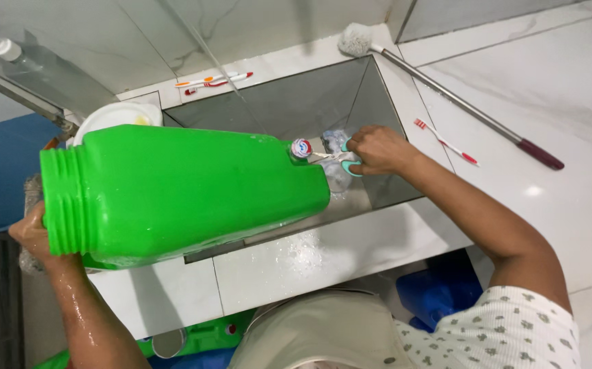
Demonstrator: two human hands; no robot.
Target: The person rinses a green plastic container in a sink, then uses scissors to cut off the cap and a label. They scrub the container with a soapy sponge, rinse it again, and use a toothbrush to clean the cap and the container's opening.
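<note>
A: Where does the green jug (186, 195) lie?
B: Across the sink (378, 102), long axis left to right; left hand (33, 236) grips its threaded mouth; right hand (378, 149), nearer the base, clenches scissors (340, 158) beside it.

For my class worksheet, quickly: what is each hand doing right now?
Left hand: closed, gripping the big green plastic jug near its threaded neck.
Right hand: closed on teal-handled scissors.
</note>
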